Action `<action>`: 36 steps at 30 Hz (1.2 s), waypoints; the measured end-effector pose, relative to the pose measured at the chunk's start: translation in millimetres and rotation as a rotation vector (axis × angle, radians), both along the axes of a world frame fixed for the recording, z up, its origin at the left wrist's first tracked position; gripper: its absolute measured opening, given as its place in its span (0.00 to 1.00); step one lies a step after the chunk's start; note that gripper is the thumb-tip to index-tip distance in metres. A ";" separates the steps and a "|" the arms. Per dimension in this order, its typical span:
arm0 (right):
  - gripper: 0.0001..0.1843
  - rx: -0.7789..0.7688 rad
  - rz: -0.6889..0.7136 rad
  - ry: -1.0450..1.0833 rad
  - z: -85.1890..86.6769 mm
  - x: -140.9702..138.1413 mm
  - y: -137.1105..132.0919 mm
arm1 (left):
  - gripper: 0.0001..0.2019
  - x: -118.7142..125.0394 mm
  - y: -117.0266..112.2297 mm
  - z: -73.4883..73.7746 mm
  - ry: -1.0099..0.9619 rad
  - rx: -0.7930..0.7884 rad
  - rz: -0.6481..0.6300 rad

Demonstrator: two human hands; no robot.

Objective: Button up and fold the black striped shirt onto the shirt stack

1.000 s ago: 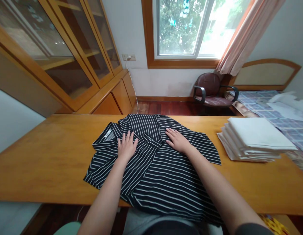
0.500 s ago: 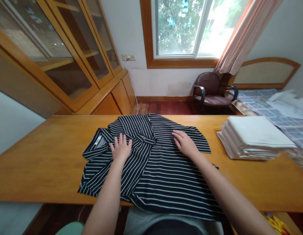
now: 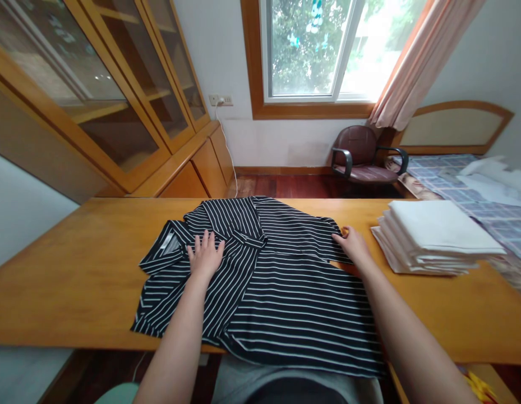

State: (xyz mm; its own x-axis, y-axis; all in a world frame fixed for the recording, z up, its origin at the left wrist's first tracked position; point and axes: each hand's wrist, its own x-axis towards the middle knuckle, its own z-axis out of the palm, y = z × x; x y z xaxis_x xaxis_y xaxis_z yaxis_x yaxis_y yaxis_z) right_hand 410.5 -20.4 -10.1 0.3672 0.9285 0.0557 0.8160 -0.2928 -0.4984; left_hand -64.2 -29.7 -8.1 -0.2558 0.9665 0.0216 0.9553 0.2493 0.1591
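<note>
A black shirt with thin white stripes (image 3: 277,280) lies spread on the wooden table (image 3: 75,269), its hem hanging over the near edge. My left hand (image 3: 205,255) rests flat on the shirt's left chest, fingers spread, just below the collar. My right hand (image 3: 353,246) is at the right sleeve's edge, its fingers closed in a pinch on the sleeve fabric.
A stack of folded white cloths (image 3: 432,235) sits on the table's right side. Behind the table stand a maroon armchair (image 3: 365,154), a glass-fronted wooden cabinet (image 3: 117,95) on the left and a bed (image 3: 474,185) at the right.
The shirt has slid left on the table. My right hand has moved from the shirt's middle out to the right sleeve and pinched it. My left hand stays flat on the shirt.
</note>
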 end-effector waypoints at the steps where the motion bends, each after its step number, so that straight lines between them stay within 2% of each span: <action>1: 0.27 -0.031 0.010 0.043 3.5 -3.2 0.7 | 0.33 0.0 0.2 0.8 0.001 -0.009 0.001; 4: 0.19 -0.045 0.061 0.164 17.8 -19.9 -0.4 | 0.33 0.2 1.4 4.3 -0.002 -0.030 0.009; 7: 0.20 0.118 0.148 0.256 36.3 -50.1 -9.8 | 0.28 5.2 2.6 12.7 -0.014 0.045 -0.013; 11: 0.15 0.309 0.503 0.301 56.3 -105.9 -33.7 | 0.19 30.1 2.5 35.7 -0.155 0.295 -0.191; 13: 0.13 0.313 0.677 0.226 58.2 -133.0 -46.0 | 0.17 50.6 1.5 47.9 -0.313 0.325 -0.294; 15: 0.12 0.286 0.844 0.135 54.3 -154.7 -56.2 | 0.16 73.4 0.6 55.5 -0.502 0.270 -0.407; 17: 0.13 0.270 0.968 0.063 47.8 -168.6 -64.1 | 0.16 94.2 0.6 55.9 -0.654 0.191 -0.525; 19: 0.15 0.251 1.029 0.046 43.0 -173.4 -69.3 | 0.16 109.5 2.1 49.1 -0.718 0.131 -0.604; 22: 0.18 0.218 0.940 0.125 42.7 -163.2 -69.9 | 0.15 118.7 6.7 32.4 -0.666 0.138 -0.640; 25: 0.17 0.247 0.683 0.187 45.8 -136.9 -59.1 | 0.14 114.5 10.6 18.6 -0.564 0.216 -0.653; 28: 0.15 0.223 0.444 0.144 43.3 -107.3 -43.0 | 0.14 105.2 11.1 12.0 -0.455 0.312 -0.676; 31: 0.17 0.110 0.421 0.081 35.4 -89.2 -32.5 | 0.15 97.6 8.8 8.1 -0.325 0.355 -0.663; 36: 0.28 0.023 0.484 0.082 24.0 -88.1 -29.3 | 0.18 93.6 5.9 2.0 -0.164 0.251 -0.587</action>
